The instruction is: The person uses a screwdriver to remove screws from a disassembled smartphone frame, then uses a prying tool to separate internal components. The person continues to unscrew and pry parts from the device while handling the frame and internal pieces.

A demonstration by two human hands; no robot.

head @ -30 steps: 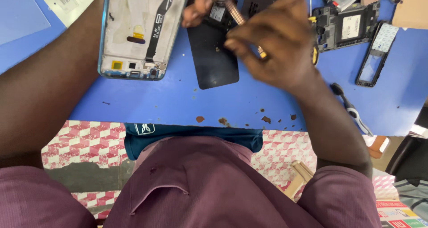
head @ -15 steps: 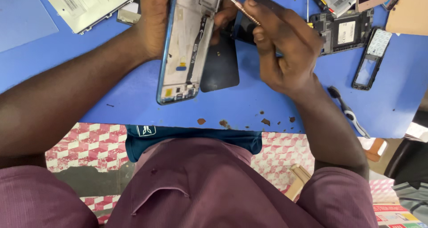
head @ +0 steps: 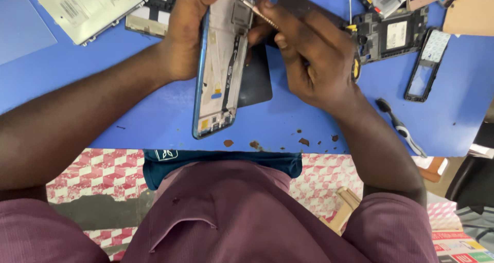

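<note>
Phone frame [head: 218,73], blue-edged, back open, held tilted on edge above the blue table [head: 288,129]. Left hand [head: 188,34] closed around the frame's upper part, fingers wrapped over its far side. Right hand [head: 314,57], just right of the frame, pinches a thin metal tool [head: 257,11]; tool tip sits at the frame's top end, probably touching the inner parts, though the contact is partly hidden. Dark flat panel [head: 256,83] lies on the table under the frame. Toothbrush [head: 400,127] well right of the frame; 1 opened phone body [head: 393,37] beyond it.
</note>
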